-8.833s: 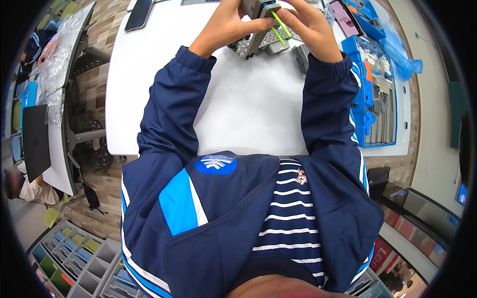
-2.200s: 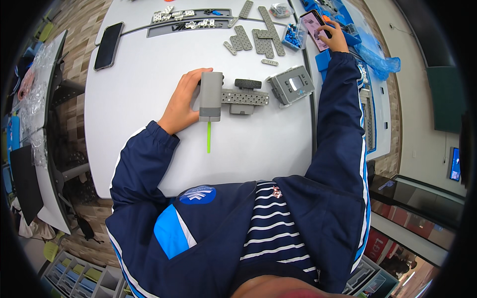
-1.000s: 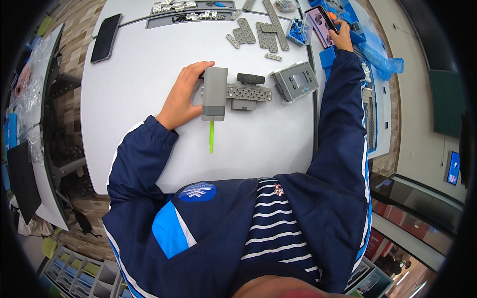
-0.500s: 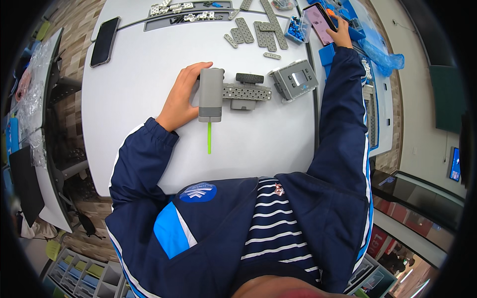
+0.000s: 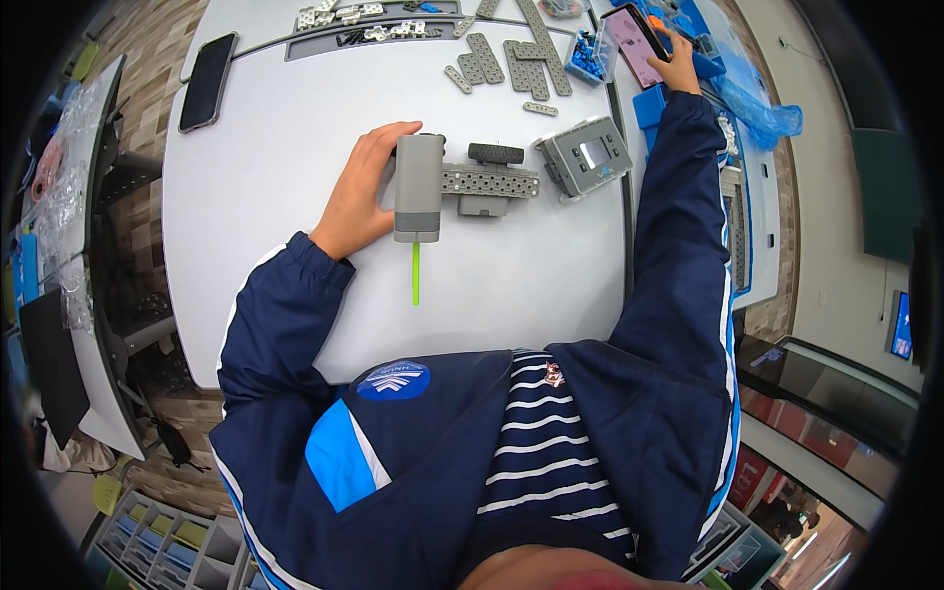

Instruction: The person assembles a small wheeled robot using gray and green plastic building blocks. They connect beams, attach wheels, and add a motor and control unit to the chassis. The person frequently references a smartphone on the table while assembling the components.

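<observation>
My left hand point(image 5: 362, 192) is wrapped round the left side of a boxy two-tone grey block point(image 5: 418, 187). A bright green rod point(image 5: 416, 273) sticks out from the block's near end. Joined to its right side is a perforated grey beam point(image 5: 492, 181) with a black tyre point(image 5: 496, 153) behind it and another grey block point(image 5: 482, 206) in front. At the far right my right hand point(image 5: 675, 66) grips the right edge of a phone point(image 5: 634, 44) with a lit pinkish screen, its thumb over the glass. Some of the right fingers are hidden behind the phone.
A grey controller box point(image 5: 584, 157) with a small screen lies right of the assembly. Loose perforated grey plates point(image 5: 531, 67) and a clear box of blue pins point(image 5: 588, 57) sit farther back. A dark phone point(image 5: 207, 83) rests at the table's left edge, and blue trays point(image 5: 710, 44) stand far right.
The whole view has shifted very slightly. Both hands keep their holds, and nothing has visibly moved on the table.
</observation>
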Tool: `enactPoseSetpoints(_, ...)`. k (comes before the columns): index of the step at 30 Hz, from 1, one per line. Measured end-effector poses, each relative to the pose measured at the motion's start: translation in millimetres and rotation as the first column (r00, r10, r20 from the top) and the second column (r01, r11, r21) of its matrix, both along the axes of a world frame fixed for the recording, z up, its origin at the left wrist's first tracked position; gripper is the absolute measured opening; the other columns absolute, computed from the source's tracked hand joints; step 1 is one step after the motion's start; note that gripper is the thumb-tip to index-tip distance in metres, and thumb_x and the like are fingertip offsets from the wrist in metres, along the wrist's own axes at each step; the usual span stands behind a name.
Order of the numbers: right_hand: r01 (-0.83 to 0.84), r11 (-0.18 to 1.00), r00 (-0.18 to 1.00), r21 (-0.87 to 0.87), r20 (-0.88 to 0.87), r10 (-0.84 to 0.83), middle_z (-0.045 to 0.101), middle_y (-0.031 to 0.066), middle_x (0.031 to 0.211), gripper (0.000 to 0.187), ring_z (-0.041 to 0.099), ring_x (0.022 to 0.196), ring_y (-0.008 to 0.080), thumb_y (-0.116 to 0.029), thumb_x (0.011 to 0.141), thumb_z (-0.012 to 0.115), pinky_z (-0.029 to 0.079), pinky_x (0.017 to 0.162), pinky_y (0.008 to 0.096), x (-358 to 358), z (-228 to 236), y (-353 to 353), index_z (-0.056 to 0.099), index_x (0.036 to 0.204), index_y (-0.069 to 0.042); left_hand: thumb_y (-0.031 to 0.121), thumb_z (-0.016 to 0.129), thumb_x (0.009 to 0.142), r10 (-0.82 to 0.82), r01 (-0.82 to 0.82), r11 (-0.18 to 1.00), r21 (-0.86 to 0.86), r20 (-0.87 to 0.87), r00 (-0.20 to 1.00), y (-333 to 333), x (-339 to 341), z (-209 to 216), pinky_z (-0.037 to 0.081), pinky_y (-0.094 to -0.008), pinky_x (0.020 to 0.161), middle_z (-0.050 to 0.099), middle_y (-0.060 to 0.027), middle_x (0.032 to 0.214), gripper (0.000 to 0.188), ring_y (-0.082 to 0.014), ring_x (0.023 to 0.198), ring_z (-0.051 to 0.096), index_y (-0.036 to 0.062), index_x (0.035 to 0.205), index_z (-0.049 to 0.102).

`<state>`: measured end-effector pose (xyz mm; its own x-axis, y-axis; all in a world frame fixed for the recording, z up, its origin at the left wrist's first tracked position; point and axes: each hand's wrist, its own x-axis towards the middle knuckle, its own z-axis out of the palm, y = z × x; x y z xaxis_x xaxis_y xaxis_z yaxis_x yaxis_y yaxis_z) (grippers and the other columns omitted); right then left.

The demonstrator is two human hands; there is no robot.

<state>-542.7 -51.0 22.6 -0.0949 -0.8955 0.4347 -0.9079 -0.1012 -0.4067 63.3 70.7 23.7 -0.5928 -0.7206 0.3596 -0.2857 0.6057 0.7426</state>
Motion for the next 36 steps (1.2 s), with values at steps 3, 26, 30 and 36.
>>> enactPoseSetpoints(3, 0.005, 0.999, 0.998, 0.041, 0.064, -0.007, 0.041, 0.0190, 0.142, 0.070, 0.055, 0.125, 0.0331, -0.014, 0.074, 0.080, 0.055, 0.099, 0.0364, -1, 2, 0, 0.058, 0.140, -0.018, 0.018, 0.088, 0.072, 0.000, 0.000, 1.000, 0.003, 0.003, 1.000, 0, 0, -1, 0.040, -0.0399, 0.113, 0.051, -0.0123, 0.144, 0.084, -0.0299, 0.136, 0.047, 0.0097, 0.144, 0.046)
enactPoseSetpoints(26, 0.049, 0.999, 0.993, 0.009, 0.109, -0.050, 0.044, 0.0163, 0.138, 0.061, 0.048, 0.131, 0.0327, -0.026, 0.080, 0.081, 0.048, 0.101, 0.0414, 5, -4, -3, 0.060, 0.137, -0.018, 0.003, 0.058, 0.091, 0.346, -0.344, 0.937, 0.062, -0.305, 0.887, -113, 45, -5, 0.052, -0.0320, 0.093, 0.070, -0.0105, 0.119, 0.036, -0.0197, 0.108, 0.067, 0.0071, 0.125, 0.067)
enactPoseSetpoints(30, 0.072, 0.997, 0.995, -0.009, 0.073, -0.071, 0.046, 0.0165, 0.135, 0.060, 0.049, 0.130, 0.0328, -0.025, 0.080, 0.081, 0.046, 0.103, 0.0404, 8, -4, -3, 0.061, 0.136, -0.017, 0.016, 0.068, 0.088, 0.501, -0.542, 0.810, -0.226, -0.215, 0.838, -209, 46, -3, 0.055, -0.0366, 0.089, 0.072, -0.0150, 0.110, 0.032, -0.0260, 0.100, 0.069, 0.0084, 0.119, 0.072)
enactPoseSetpoints(36, 0.039, 0.994, 0.998, -0.098, 0.061, -0.033, 0.052, 0.0212, 0.130, 0.060, 0.049, 0.128, 0.0377, -0.026, 0.078, 0.082, 0.040, 0.110, 0.0429, 5, -10, -5, 0.062, 0.132, -0.011, 0.048, 0.080, 0.077, 0.619, -0.532, 0.779, -0.331, 0.274, 0.736, -305, 43, -19, 0.054, -0.0449, 0.091, 0.070, -0.0244, 0.107, 0.053, -0.0383, 0.101, 0.068, 0.0142, 0.117, 0.076)
